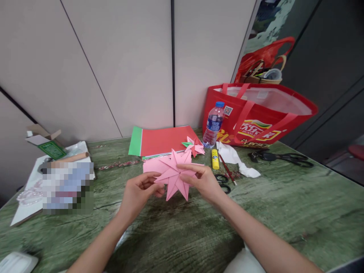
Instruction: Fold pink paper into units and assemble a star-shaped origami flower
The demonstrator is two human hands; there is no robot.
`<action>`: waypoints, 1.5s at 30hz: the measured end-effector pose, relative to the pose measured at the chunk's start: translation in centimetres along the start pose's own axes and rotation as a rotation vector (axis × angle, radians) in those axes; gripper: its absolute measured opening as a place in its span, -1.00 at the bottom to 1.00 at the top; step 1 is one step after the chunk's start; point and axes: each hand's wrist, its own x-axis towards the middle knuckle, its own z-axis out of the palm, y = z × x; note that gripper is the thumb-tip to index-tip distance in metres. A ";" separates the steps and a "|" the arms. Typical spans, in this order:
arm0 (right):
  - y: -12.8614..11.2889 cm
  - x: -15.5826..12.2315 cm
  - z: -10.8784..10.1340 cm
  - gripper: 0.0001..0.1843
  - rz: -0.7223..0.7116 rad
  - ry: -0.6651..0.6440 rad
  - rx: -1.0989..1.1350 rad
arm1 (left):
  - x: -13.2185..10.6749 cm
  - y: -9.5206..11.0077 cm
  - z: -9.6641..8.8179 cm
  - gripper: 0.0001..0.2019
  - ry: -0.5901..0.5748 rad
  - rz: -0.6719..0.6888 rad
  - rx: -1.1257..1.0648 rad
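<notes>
Pink folded-paper star (174,175): light, thin and easily creased, I judge. My left hand (140,191) pinches its 9 o'clock edge; my right hand (202,181) pinches its 3 o'clock point.

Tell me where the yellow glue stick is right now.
In the head view, the yellow glue stick lies on the green table right of centre, in front of the clear plastic water bottle and beyond the right hand.
</notes>
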 end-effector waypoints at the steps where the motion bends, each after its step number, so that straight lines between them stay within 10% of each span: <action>1: 0.0 0.0 0.0 -0.72 -0.007 -0.007 -0.002 | 0.0 0.0 0.1 -0.71 0.011 0.002 -0.012; 45: -1.4 -1.3 1.7 -0.72 0.020 0.038 -0.001 | -0.8 -0.5 0.8 -0.85 0.234 0.206 0.098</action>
